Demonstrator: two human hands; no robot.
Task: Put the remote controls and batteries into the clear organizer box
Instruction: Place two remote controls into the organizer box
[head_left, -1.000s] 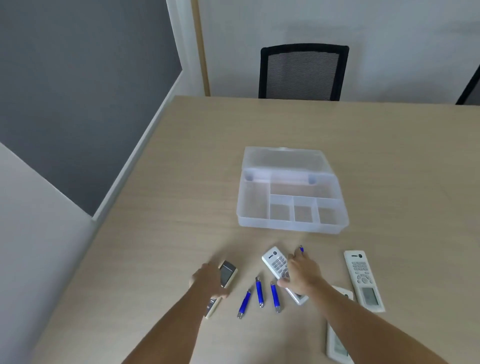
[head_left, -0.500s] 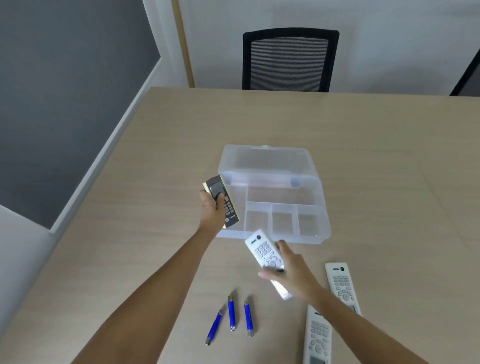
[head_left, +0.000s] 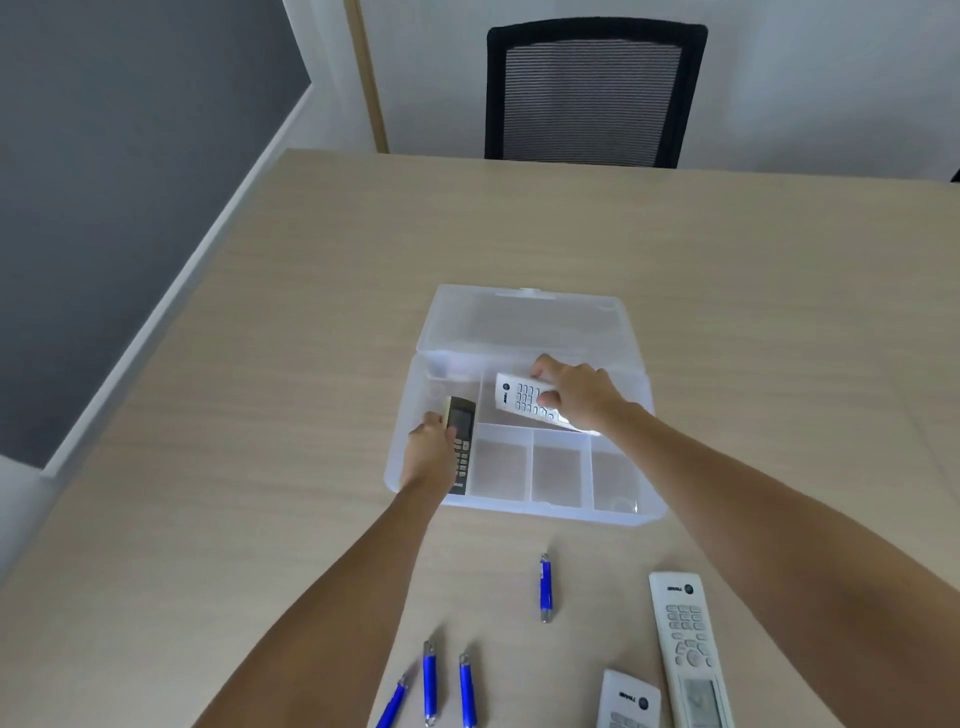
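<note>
I have both hands over the clear organizer box (head_left: 524, 512), which sits open on the wooden table (head_left: 260, 415) with its lid laid back on the far side. My left hand (head_left: 428, 457) is closed around the dark remote (head_left: 461, 447), gripping it along its left edge with the thumb lying on the button face; the remote sticks out past the fingers toward the far side, its display end away from me and its long axis running near to far, over the tall left compartment. My right hand (head_left: 576, 392) is clamped on the white remote (head_left: 530, 402), fingers over the far edge and thumb pressing the keypad; most of its body lies to the left of the grip, while its right end runs under my wrist. It lies crosswise over the long rear compartment, logo end to the left, right end tilted slightly toward me. I cannot tell whether either remote touches the box floor. The three small front compartments hold nothing. On the table nearer me lie four blue batteries (head_left: 545, 590), one apart from the other three, and two more white remotes (head_left: 685, 644) to the right.
</note>
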